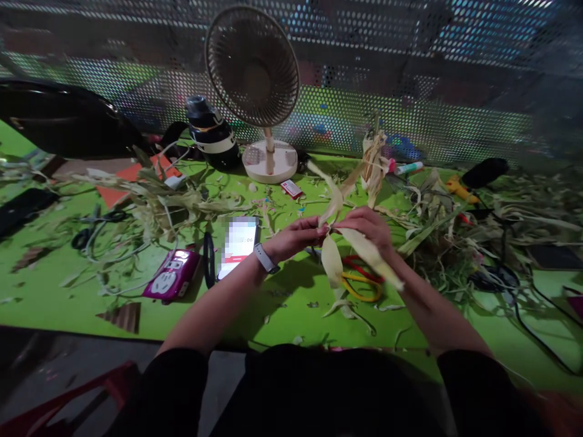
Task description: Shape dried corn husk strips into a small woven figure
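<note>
Dangling between both hands, pale husk strips [353, 246] are hanging above the middle of the green table [291, 309], near its front edge; the left hand [296, 238] is pinching them shut at the top; the right hand [371, 227] is closing around them too, fingertips meeting the left's; scissors [362, 282] are lying just beneath; open green surface is showing in front of the hands; husk litter [455, 237] is crowding the right side; a phone [239, 243] is lying left of the wrists; a fan [262, 91] is standing at the back edge.
</note>
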